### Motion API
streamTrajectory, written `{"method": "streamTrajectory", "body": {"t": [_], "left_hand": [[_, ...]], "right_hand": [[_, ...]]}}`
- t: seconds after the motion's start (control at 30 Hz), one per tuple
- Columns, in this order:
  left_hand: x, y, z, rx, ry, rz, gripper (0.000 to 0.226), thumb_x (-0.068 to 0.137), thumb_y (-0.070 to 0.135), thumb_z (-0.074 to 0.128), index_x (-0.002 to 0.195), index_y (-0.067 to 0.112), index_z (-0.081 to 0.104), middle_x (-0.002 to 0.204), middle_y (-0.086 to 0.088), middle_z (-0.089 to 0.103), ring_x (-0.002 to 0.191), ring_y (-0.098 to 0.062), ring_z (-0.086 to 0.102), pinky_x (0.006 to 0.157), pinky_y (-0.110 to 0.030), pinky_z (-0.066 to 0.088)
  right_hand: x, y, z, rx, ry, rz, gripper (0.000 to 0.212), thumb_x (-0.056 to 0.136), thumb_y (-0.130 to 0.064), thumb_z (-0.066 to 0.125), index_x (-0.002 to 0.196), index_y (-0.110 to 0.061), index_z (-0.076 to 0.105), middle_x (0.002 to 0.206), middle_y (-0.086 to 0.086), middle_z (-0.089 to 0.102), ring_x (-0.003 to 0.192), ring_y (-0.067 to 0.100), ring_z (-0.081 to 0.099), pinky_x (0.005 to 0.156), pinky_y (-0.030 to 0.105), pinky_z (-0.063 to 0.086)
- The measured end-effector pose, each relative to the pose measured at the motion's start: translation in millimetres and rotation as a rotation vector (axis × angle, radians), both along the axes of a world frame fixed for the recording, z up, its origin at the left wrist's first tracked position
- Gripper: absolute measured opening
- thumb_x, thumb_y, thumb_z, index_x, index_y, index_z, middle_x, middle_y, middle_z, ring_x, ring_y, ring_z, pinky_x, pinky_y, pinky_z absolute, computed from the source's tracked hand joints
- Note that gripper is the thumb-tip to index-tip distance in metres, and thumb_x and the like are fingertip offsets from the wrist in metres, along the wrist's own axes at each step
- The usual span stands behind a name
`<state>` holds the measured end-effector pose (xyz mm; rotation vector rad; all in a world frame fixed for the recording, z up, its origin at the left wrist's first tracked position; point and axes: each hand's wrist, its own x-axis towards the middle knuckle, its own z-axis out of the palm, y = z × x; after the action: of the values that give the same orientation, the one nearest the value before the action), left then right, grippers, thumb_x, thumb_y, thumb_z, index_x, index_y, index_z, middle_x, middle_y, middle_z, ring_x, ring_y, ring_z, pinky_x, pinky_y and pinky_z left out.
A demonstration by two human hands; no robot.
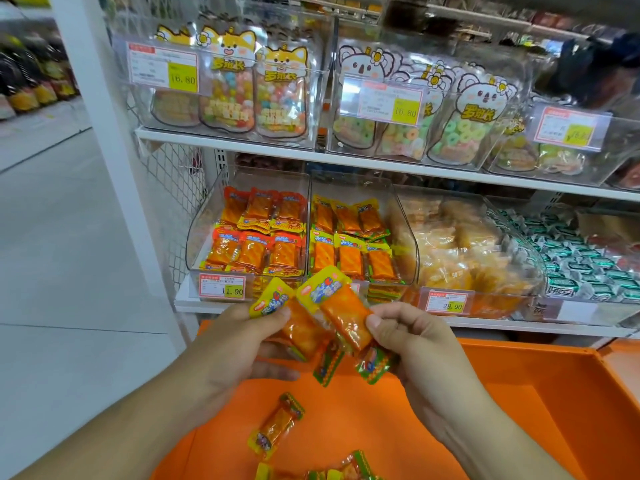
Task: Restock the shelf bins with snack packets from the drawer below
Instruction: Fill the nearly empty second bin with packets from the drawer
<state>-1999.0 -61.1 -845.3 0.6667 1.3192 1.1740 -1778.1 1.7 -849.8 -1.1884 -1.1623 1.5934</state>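
Note:
My left hand (239, 344) grips a small stack of yellow-topped orange snack packets (298, 323), thumb on top. My right hand (412, 337) pinches another yellow-topped packet (341, 306) of the same kind, side by side with the left stack. Both hands hover above the open orange drawer (502, 393), just in front of the lower shelf. Directly behind them is the clear bin of yellow-topped packets (349, 244); left of it stands the bin of red-topped packets (256, 233). Loose packets (277, 424) lie on the drawer floor.
Further right on the lower shelf are a bin of pale orange packets (460, 247) and a bin of green-and-silver wrapped sweets (581, 265). The upper shelf (242, 143) carries clear bins of candy bags. A white upright post (114, 150) and grey floor lie left.

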Motion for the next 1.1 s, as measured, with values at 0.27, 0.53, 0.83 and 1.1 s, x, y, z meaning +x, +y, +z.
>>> {"method": "streamTrajectory", "body": {"t": [0.27,0.53,0.83,1.1], "left_hand": [[11.5,-5.7,-3.6,0.118,0.108,-0.129,0.016,0.092,0.012,0.071,0.108,0.007,0.073,0.099,-0.018,0.078,0.092,-0.034,0.075,0.071,-0.039,0.057],[12.0,-3.7,-6.5,0.111,0.107,-0.063,0.01,0.092,0.017,0.072,0.096,0.011,0.08,0.086,-0.015,0.075,0.075,-0.025,0.069,0.067,-0.036,0.056],[11.6,22.9,13.3,0.203,0.392,-0.153,0.011,0.09,0.043,0.071,0.092,0.038,0.08,0.087,0.001,0.078,0.083,-0.019,0.074,0.076,-0.037,0.061],[-6.1,75.4,5.8,0.431,1.323,-0.154,0.062,0.102,0.053,0.049,0.158,0.039,0.028,0.157,0.024,0.031,0.147,-0.004,0.022,0.118,-0.032,0.028]], "right_hand": [[-20.9,-17.5,-22.1,0.34,-0.447,-0.009,0.012,0.087,-0.02,0.083,0.081,-0.022,0.073,0.07,-0.004,0.064,0.066,0.008,0.056,0.062,0.023,0.046],[-26.4,-19.9,-19.8,0.33,-0.554,0.086,0.019,0.087,-0.031,0.081,0.094,-0.035,0.064,0.092,-0.01,0.071,0.081,0.013,0.067,0.072,0.036,0.059],[-17.3,4.1,3.7,0.177,-0.304,0.236,0.018,0.088,-0.026,0.082,0.099,-0.016,0.073,0.075,0.012,0.049,0.072,0.017,0.048,0.068,0.028,0.045],[-24.9,73.2,14.5,0.186,-0.322,-0.01,0.016,0.091,-0.018,0.08,0.102,-0.013,0.069,0.071,0.002,0.051,0.073,0.016,0.057,0.074,0.031,0.048]]}}
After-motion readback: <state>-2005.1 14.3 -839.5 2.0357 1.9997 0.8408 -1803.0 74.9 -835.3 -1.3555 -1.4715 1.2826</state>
